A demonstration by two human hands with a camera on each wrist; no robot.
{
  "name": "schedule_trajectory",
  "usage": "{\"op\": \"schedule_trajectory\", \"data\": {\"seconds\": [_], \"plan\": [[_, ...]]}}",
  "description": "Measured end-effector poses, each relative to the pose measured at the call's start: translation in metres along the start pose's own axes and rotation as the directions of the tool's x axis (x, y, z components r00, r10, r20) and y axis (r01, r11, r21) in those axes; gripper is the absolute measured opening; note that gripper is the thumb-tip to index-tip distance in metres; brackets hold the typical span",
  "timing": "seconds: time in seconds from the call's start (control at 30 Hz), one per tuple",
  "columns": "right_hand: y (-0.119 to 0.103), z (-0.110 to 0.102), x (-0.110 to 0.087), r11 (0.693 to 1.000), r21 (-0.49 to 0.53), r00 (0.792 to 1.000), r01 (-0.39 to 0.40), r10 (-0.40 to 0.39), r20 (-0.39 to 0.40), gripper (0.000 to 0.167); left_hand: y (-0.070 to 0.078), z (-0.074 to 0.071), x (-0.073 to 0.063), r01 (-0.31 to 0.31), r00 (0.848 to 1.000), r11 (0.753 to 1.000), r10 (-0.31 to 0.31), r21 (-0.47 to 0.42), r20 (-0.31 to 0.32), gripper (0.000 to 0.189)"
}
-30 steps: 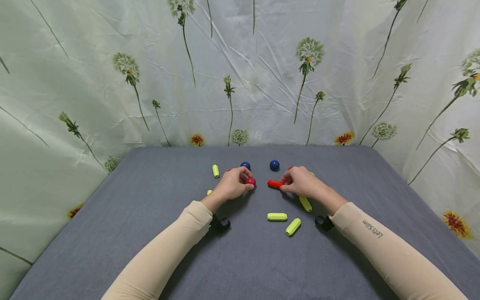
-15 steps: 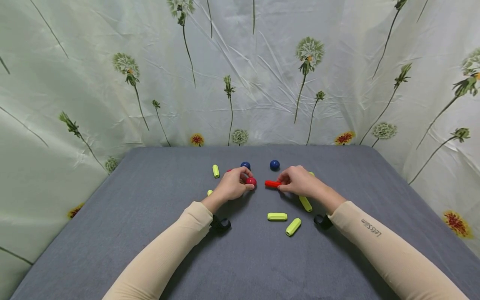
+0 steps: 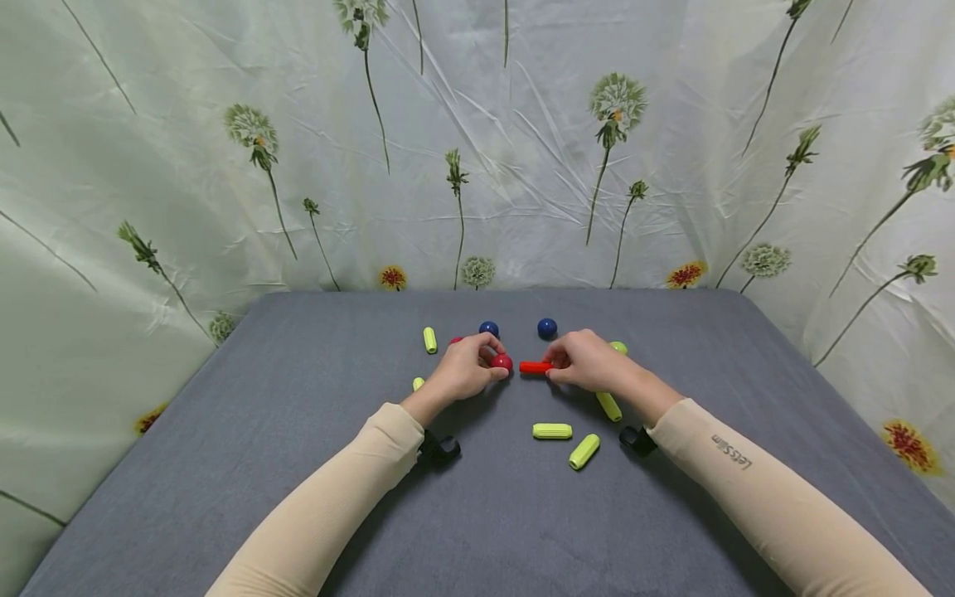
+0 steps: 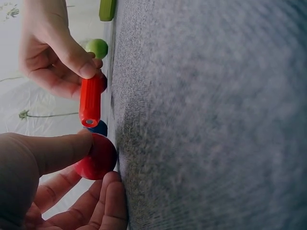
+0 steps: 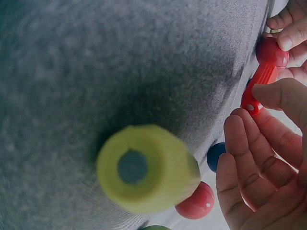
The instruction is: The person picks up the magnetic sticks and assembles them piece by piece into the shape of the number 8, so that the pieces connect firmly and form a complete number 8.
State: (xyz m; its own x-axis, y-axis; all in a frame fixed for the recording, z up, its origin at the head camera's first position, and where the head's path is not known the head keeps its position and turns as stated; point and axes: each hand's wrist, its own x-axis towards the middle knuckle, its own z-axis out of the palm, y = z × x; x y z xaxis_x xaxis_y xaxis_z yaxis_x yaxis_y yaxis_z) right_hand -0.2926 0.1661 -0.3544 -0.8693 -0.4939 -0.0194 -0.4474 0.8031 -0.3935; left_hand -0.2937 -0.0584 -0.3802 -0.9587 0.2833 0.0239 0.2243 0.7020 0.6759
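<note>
My left hand holds a shiny red ball between thumb and fingers, low over the grey cloth. Facing it, my right hand pinches one end of a ridged red stick, which lies roughly level and points at the ball. A narrow gap shows between stick and ball in the head view. In the left wrist view, the stick's free end has a small grey spot. Past the stick in the right wrist view, the left thumb presses on the red ball.
Two blue balls lie behind the hands. Several yellow-green sticks are scattered around, one close below the right wrist. A green ball and another red ball sit near the right hand. A flowered curtain hangs behind the table.
My right hand has moved left with the red stick, narrowing the gap to the ball. The left hand and its ball have barely shifted.
</note>
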Motion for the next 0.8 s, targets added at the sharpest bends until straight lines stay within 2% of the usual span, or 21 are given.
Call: {"op": "schedule_trajectory", "data": {"seconds": [0.8], "plan": [[-0.0022, 0.005, 0.0073, 0.999, -0.037, 1.0, 0.01, -0.009, 0.009, 0.017, -0.0016, 0.0006, -0.002, -0.028, 0.999, 0.999, 0.028, -0.023, 0.015, 0.026]]}}
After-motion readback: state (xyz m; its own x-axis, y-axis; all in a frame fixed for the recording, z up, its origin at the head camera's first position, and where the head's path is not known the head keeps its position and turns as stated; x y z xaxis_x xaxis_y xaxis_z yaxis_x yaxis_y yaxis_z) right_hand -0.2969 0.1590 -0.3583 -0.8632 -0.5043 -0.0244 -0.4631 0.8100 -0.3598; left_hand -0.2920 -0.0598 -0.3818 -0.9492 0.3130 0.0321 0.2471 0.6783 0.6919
